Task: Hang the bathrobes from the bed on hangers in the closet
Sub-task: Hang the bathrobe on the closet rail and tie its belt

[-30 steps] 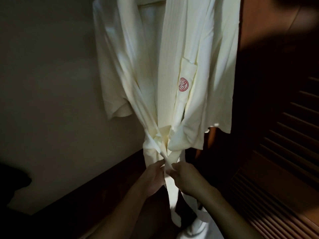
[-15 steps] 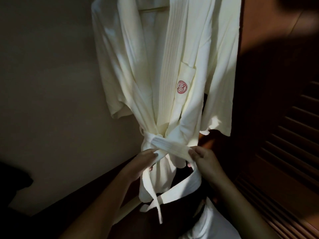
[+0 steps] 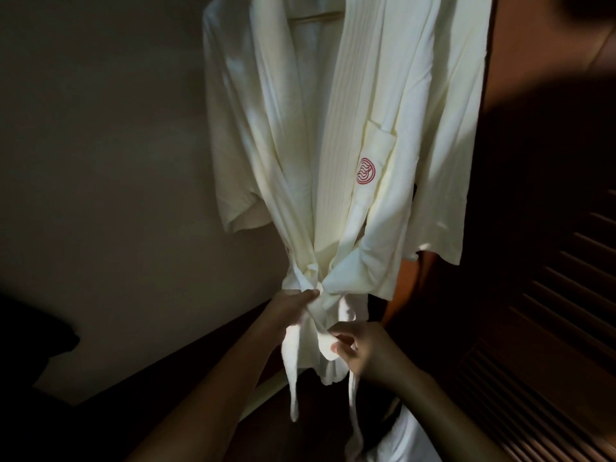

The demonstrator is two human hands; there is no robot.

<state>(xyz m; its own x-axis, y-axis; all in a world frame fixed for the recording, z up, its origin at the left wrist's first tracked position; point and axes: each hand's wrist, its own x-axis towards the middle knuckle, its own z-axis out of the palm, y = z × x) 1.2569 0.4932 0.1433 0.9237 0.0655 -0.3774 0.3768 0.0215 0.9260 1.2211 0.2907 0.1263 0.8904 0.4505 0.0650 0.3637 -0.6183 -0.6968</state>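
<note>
A cream bathrobe (image 3: 336, 135) with a red round logo on its chest pocket hangs in the closet on a wooden hanger (image 3: 316, 17), only a strip of which shows at the collar. Its white belt (image 3: 325, 296) is drawn tight round the waist. My left hand (image 3: 291, 306) grips the belt at the knot on the left. My right hand (image 3: 360, 348) pinches a loop of the belt just below and to the right. Two belt ends dangle under my hands.
A pale wall (image 3: 116, 161) is to the left of the robe. A dark wooden louvred closet door (image 3: 550, 295) stands at the right. A dark wooden ledge (image 3: 186, 361) runs below the wall. White cloth (image 3: 413, 438) lies low at the bottom.
The belt, spread wide across the waist half a second ago, is now cinched into a knot. My left hand stays at the waist while my right hand has dropped lower, pinching a loop.
</note>
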